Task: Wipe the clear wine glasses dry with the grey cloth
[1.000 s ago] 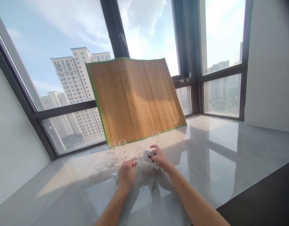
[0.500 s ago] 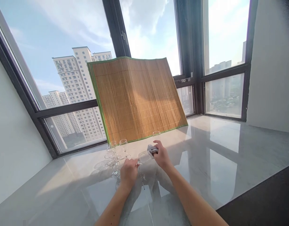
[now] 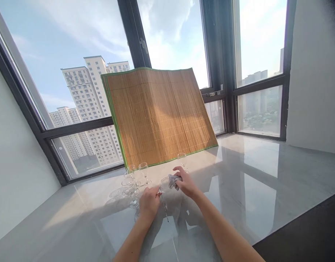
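Observation:
My left hand [image 3: 150,200] is closed on the stem of a clear wine glass [image 3: 164,182], which is tipped sideways with its bowl toward the right. In my right hand [image 3: 185,182] is a crumpled grey cloth [image 3: 173,181], pressed against the glass's bowl. The cloth covers part of that bowl. Just left of my left hand, several stemmed glasses [image 3: 143,171] stand upright in a group. Another glass [image 3: 181,158] stands behind my right hand, its lower part partly hidden.
A folded bamboo mat [image 3: 162,116] with green edging leans against the dark-framed windows [image 3: 134,32]. The glossy grey stone sill [image 3: 227,196] carries everything and drops off at the lower right. White walls [image 3: 316,80] close both sides.
My right hand has shifted a little left and down, and the cloth now covers more of the glass's bowl. More of the glass behind that hand shows. My left hand stays nearly still.

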Motion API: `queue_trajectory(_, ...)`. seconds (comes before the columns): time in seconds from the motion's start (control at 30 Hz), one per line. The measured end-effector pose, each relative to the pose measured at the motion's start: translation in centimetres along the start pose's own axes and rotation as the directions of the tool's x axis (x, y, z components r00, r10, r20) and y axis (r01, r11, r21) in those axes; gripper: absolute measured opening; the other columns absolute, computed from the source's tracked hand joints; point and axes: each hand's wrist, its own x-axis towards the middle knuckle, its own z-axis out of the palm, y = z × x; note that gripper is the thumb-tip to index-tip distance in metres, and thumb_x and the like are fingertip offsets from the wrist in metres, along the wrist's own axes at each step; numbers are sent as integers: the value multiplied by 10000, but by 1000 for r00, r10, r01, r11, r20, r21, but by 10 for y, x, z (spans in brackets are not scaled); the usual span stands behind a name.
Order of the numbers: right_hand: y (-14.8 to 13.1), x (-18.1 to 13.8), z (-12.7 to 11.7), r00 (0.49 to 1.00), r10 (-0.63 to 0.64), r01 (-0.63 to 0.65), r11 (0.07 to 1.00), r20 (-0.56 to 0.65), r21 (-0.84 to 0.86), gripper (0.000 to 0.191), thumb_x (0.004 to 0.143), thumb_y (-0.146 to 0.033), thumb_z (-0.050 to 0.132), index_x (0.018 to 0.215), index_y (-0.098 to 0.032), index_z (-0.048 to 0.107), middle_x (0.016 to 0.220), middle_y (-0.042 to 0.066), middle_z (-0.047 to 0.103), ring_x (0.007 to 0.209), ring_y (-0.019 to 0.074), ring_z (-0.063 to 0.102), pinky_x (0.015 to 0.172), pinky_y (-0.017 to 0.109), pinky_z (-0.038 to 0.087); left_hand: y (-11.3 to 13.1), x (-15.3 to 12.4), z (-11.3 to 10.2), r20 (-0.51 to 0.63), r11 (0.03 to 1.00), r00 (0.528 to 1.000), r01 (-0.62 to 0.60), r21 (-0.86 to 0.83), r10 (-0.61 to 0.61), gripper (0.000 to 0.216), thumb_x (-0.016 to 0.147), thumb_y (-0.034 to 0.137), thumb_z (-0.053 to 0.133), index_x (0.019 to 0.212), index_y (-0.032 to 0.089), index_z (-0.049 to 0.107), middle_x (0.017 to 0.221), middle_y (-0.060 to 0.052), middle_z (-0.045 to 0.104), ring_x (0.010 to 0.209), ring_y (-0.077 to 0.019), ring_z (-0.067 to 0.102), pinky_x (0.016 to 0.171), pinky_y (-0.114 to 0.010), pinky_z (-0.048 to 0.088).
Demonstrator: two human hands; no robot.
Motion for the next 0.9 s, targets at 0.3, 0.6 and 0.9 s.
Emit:
queue_trajectory(0.3,13,8,5,976,178,-169,983,-128,74,479,717,-278,571,1172,-223,431,770,-37,570,585,125,504,569,253,398,1,-1,-5,-4,997,998,-69,25,70,176,914,256,538,930,252,713,874,-21,701,950,-211,568,728,-260,362)
queue_trajectory(0.6,-5,-2,-2,852,520,-522,852,62,33,494,782,-457,630,1153,-243,384,706,-3,596,495,170,572,399,247,379,-1,0,-4,-20,997,998,-60,44,61,194,923,270,532,967,269,720,840,-16,693,923,-217,566,692,-263,362)
queue_trajectory(0.9,5,5,1,999,4,0,997,-43,72,563,642,-192,655,1167,-248,463,848,-31,549,692,130,538,641,270,450,0,2,1,43,987,999,-8,-160,15,172,904,259,557,814,230,701,810,-21,697,868,-193,584,696,-242,333)
